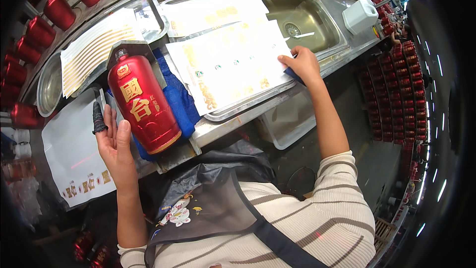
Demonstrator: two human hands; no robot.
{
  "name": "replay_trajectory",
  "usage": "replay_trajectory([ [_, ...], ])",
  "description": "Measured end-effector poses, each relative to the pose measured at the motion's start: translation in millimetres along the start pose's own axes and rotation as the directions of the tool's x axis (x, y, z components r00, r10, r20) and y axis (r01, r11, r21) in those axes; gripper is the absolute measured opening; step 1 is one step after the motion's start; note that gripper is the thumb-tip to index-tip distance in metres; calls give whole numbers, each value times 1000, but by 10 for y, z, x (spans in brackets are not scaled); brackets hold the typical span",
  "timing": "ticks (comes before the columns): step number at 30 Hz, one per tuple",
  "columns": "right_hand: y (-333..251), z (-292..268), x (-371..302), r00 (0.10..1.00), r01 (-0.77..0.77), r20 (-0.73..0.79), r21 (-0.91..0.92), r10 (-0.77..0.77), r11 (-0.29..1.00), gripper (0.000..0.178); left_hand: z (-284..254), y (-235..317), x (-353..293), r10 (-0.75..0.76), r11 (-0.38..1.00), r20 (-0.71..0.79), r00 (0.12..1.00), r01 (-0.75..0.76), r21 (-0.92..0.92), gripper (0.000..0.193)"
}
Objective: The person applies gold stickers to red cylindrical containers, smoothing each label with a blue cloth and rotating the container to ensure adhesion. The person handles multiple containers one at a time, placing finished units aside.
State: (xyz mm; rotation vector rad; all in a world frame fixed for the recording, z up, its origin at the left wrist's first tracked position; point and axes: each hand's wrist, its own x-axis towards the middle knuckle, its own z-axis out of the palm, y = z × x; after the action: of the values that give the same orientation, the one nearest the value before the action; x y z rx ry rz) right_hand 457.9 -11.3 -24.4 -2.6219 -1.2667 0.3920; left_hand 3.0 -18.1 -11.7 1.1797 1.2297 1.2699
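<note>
A glossy red bottle (144, 101) with gold lettering lies tilted in a metal cradle (129, 48), its neck pointing away from me. My left hand (113, 141) is beside its left flank, fingers extended and apart, holding nothing; a black cover wraps one fingertip. White decal sheets (238, 64) with gold and green prints lie on a tray to the right of the bottle. At their right edge is my right hand (303, 65), its fingers curled around a dark blue flat piece (293, 74) that is mostly hidden. Blue cloth (174, 101) is bunched against the bottle's right side.
Striped sheets (99, 52) fan across metal trays at the left, above another printed sheet (74, 139). A sink (302, 25) and a white jug (360, 16) stand at the far right. Red bottles (59, 11) line the far left; stacked red bottles (396, 92) fill the right.
</note>
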Motion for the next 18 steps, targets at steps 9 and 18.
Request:
replay_trajectory([
  [9, 596, -52, 411, 987, 155, -97, 427, -125, 891, 22, -48, -74, -30, -57, 998, -29, 998, 58, 27, 57],
  [18, 1016, -162, 1799, 998, 63, 14, -79, -62, 995, 21, -222, -135, -30, -37, 997, -115, 993, 45, 69, 55],
])
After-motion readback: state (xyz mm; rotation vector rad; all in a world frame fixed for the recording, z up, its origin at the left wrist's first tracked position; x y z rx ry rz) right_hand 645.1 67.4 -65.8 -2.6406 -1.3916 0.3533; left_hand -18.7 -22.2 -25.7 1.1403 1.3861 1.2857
